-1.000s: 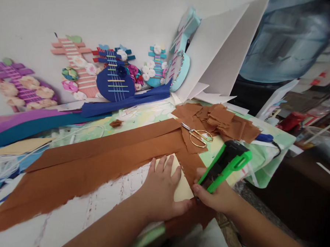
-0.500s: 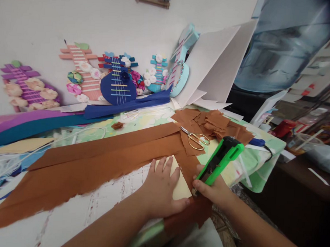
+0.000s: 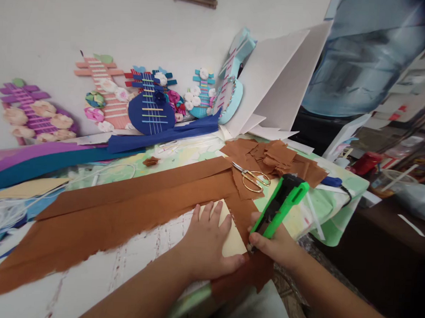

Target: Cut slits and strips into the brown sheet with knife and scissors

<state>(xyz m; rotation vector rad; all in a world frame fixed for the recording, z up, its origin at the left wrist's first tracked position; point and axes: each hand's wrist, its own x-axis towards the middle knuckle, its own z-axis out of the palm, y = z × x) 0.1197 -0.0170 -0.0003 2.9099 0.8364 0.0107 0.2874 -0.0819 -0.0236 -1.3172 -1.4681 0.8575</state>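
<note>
My left hand (image 3: 208, 244) lies flat with fingers spread over a pale yellow card (image 3: 232, 226) and a white board (image 3: 132, 264); its thumb touches a brown sheet, cloth or paper (image 3: 131, 207). Fingers of my right hand (image 3: 275, 243) are wrapped round the lower part of a thick green-and-black hand tool (image 3: 281, 205) whose exact kind I cannot make out. The tool leans up to the right, its narrow tip down at the card's corner against the brown sheet. Gold-handled scissors (image 3: 252, 177) lie beyond both hands on brown pieces.
Brown scraps (image 3: 276, 157) are heaped behind the scissors. A blue corded item (image 3: 331, 182) lies near the table's right edge. Decorated model instruments (image 3: 153, 111) lean on the wall. White boards (image 3: 274, 77) and a large water bottle (image 3: 352, 66) stand at right; white cord (image 3: 3, 205) tangles at left.
The upper end of the green-and-black tool has tipped slightly to the left. My left hand has stayed in place, and the view has shifted a little.
</note>
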